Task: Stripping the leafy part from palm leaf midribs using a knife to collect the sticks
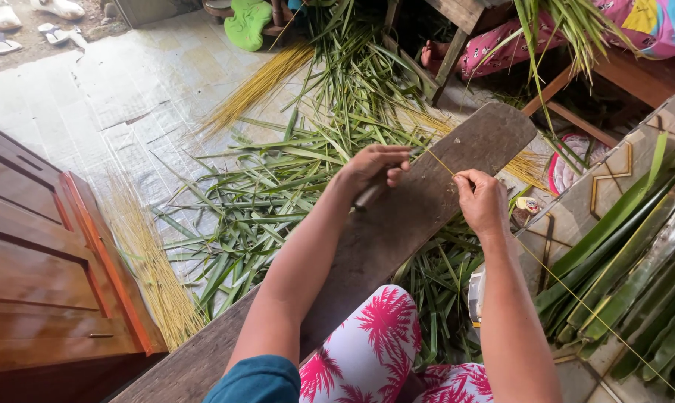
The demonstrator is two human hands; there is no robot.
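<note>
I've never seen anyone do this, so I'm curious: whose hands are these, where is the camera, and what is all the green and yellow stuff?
The camera sits on a person's head and looks down, so you see their own two hands. They work over a long wooden board resting on their lap. The left hand grips a small knife by its handle. The right hand pinches a thin yellow leaf rib that stretches back past the arm. Green leaf strips are scattered on the floor, with bundles of yellow ribs beside a wooden cabinet. More long green leaves lie on the right.
</note>
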